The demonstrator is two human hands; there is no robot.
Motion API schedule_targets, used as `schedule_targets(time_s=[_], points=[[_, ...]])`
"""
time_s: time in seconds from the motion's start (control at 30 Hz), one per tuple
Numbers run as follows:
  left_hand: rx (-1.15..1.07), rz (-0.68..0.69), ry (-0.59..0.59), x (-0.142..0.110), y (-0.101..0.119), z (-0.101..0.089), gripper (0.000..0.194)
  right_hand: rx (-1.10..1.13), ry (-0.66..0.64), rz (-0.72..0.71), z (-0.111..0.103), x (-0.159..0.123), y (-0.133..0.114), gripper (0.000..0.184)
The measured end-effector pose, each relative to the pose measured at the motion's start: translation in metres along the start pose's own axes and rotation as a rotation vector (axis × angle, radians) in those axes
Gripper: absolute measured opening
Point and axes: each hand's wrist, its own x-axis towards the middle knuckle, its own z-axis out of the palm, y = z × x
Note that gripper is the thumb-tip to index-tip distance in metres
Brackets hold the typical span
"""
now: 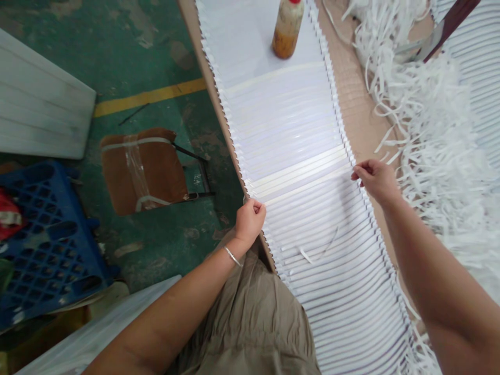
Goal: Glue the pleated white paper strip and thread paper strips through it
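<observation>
A long white sheet of many narrow, parallel strips (pixel 289 120) runs down the work table, with toothed edges on both sides. At its left edge, my left hand (pixel 250 221) is closed in a pinch on the end of a white strip (pixel 308 185). Across the sheet, my right hand (pixel 375 179) pinches the same strip near the right edge, so it lies straight between my fingers. A loose curled scrap (pixel 304 255) rests on the sheet below. Farther up stands a bottle (pixel 287 34) with a red cap and orange-brown liquid.
Cut white strips (pixel 441 120) are heaped along the right side on brown cardboard (pixel 347 83). A dark-handled tool (pixel 445 31) lies at the top right. On the green floor to the left are a brown padded chair (pixel 144 172), a blue plastic crate (pixel 50 234) and a white container (pixel 39 99).
</observation>
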Motion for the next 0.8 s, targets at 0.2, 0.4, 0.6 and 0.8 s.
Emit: schedule_targets(time_s=[0.2,0.4,0.6,0.8], points=[[0.039,0.005,0.001,0.001,0.002,0.0,0.014,0.022,0.032,-0.016,0.012,0.013,0.009,0.022],[0.071,0.02,0.022,0.004,0.0,0.003,0.015,-0.103,0.074,-0.068,0.021,0.023,0.022,0.022],[0.09,0.035,0.039,0.006,-0.002,0.004,0.014,-0.143,0.094,-0.092,0.029,0.027,0.026,0.02],[0.061,0.051,0.037,0.007,-0.007,0.004,0.014,-0.147,0.108,-0.057,0.035,0.032,0.03,0.013]])
